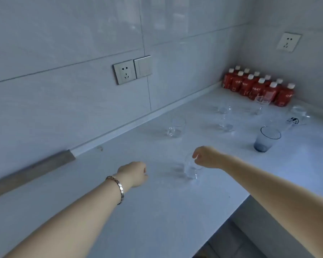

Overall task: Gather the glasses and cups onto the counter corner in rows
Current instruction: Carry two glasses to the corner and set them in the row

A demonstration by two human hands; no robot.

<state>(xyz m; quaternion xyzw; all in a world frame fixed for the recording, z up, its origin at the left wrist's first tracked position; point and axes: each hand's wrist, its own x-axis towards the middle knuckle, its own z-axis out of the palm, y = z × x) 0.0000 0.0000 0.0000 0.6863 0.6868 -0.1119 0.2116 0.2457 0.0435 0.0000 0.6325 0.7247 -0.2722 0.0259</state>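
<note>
My right hand (206,156) pinches the rim of a small clear glass (191,169) that stands on the white counter (157,211). My left hand (134,174), with a bracelet on the wrist, hovers curled just left of it and holds nothing. Farther back stand a clear handled cup (175,127), two clear glasses (225,125) (224,109), a stemmed glass (261,104), a blue tinted tumbler (267,138) and more clear glassware (298,113) at the right.
Rows of red bottles with white caps (257,86) fill the counter's far corner. Wall sockets (124,71) (288,41) sit on the tiled walls. The counter's front edge (237,207) drops off at the lower right.
</note>
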